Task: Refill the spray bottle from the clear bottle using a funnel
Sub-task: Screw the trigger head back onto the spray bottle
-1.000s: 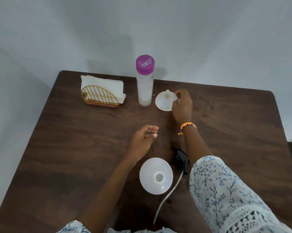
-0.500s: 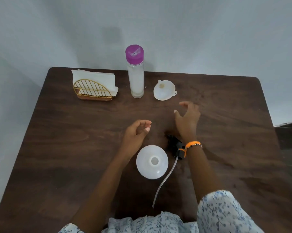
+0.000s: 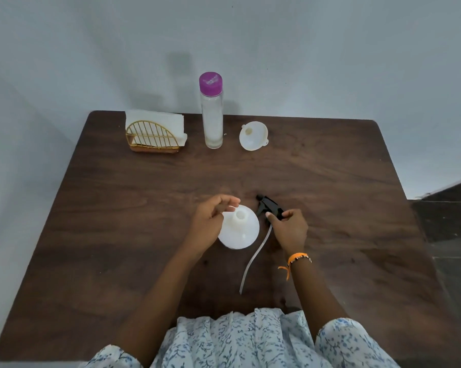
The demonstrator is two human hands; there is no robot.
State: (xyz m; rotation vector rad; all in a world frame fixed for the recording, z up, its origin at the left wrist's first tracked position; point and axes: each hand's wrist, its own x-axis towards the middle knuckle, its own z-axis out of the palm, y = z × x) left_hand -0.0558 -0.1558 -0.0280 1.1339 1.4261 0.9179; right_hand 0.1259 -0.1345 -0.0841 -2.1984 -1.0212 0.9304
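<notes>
meanwhile the right hand point(image 3: 290, 229) grips the black trigger sprayer head point(image 3: 270, 209) on the desk point(image 3: 117, 235); the left hand point(image 3: 210, 224), loosely curled, steadies the round white plastic spray bottle point(image 3: 241, 232), apparently for recapping.

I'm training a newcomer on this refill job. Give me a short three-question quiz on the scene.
1. True or false: the clear bottle has its purple cap on.
2. What does the right hand grip? A) funnel B) black sprayer head C) napkin holder
3. The funnel lies beside which object?

Key: 1 true. 2 B, the sprayer head. 3 the clear bottle.
</notes>
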